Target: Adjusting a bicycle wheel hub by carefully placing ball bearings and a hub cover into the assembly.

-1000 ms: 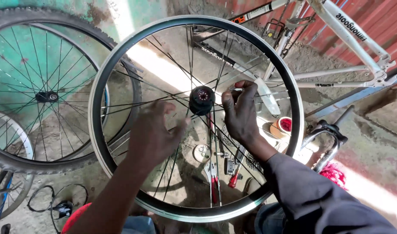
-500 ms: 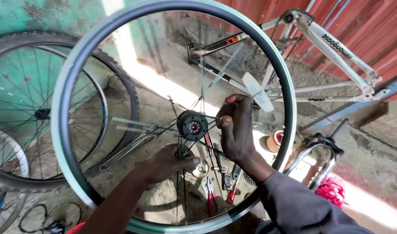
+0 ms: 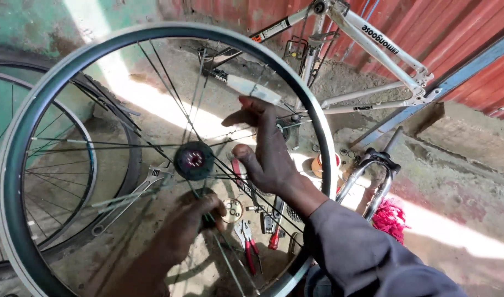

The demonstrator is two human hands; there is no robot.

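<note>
I hold a bare bicycle wheel rim [image 3: 21,148] with thin spokes upright in front of me. Its dark hub [image 3: 194,160] sits near the middle of the view. My left hand [image 3: 189,228] is behind the spokes just below the hub, fingers curled around the wheel's axle end. My right hand [image 3: 268,151] is on the near side, right of the hub, fingers spread against the spokes. Its index fingertip is close to a white spoke reflector [image 3: 255,89].
A white bicycle frame [image 3: 373,49] leans against a red corrugated wall [image 3: 455,33]. A tyred wheel [image 3: 70,181] stands at the left. On the dirt floor lie an adjustable wrench [image 3: 153,176], red-handled pliers [image 3: 247,245], a small orange cup [image 3: 319,165], a fork [image 3: 367,176] and a red cloth [image 3: 389,220].
The wheel has come closer and swung leftwards, filling more of the view. My right hand left the hub and spread out over the spokes. My left hand dropped below the hub.
</note>
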